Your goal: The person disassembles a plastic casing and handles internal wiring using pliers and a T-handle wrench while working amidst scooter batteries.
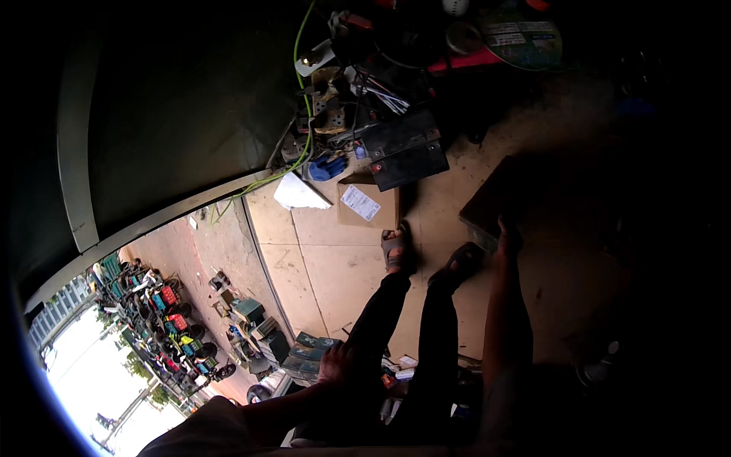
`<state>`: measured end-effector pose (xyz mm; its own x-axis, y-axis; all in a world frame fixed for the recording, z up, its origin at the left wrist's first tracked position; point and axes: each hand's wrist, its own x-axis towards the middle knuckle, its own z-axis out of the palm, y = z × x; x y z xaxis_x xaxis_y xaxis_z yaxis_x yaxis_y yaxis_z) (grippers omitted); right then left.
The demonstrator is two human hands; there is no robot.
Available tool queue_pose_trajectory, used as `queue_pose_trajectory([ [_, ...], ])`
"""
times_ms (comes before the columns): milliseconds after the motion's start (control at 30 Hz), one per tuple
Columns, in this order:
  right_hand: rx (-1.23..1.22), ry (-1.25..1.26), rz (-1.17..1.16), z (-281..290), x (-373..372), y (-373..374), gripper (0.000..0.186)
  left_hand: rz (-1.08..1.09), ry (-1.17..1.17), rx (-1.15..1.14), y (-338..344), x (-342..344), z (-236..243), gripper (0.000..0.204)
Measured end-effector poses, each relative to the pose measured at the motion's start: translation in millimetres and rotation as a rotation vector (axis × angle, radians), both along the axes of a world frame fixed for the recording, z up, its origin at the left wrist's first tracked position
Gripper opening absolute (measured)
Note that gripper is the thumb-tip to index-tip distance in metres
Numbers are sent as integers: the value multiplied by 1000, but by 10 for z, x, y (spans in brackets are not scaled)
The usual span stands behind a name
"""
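Observation:
My right hand (510, 238) is at the near edge of a dark, box-shaped thing (499, 194) on the floor, its thumb showing and its other fingers lost in shadow. It appears to grip that edge. My left hand (333, 365) rests against my left leg with nothing visible in it; its fingers lie along the dark trouser cloth. Beyond my sandalled feet stands a cardboard box (369, 206) with a white label. Black batteries (407, 152) lie behind and partly over it. A blue work glove (327, 167) lies to their left.
A white sheet (299, 193) lies left of the cardboard box. A green cable (306, 99) runs past heaped parts. Several dark battery-like boxes (308, 352) stand at the lower left, with a row of colourful vehicles (171, 312) outside. Deep shadow hides the right side.

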<state>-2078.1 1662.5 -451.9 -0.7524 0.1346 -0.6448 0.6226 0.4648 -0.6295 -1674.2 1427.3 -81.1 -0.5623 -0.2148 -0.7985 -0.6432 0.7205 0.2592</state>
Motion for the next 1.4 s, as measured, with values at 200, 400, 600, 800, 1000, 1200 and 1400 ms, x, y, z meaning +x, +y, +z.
queue_pose_trajectory([
  [200,707,-169,586,2356,323,-136,56,24,98,-125,479,237,-173,33],
  [400,889,6,932,3860,1352,284,44,148,-6,18,383,93,239,24],
  [600,867,151,1063,4572,1628,811,52,366,-18,-113,312,746,1038,25],
  [800,883,20,1101,5011,1450,901,58,784,-376,-183,598,1760,1912,41],
  [1000,641,49,1261,5832,1571,549,60,1221,-237,-86,1580,2622,1991,50],
  [1200,553,322,1718,6138,2040,-605,61,1314,10,-38,2744,3246,1593,44],
  [1400,598,444,1964,6241,2944,-1696,61,1630,21,-60,3174,4108,875,43],
])
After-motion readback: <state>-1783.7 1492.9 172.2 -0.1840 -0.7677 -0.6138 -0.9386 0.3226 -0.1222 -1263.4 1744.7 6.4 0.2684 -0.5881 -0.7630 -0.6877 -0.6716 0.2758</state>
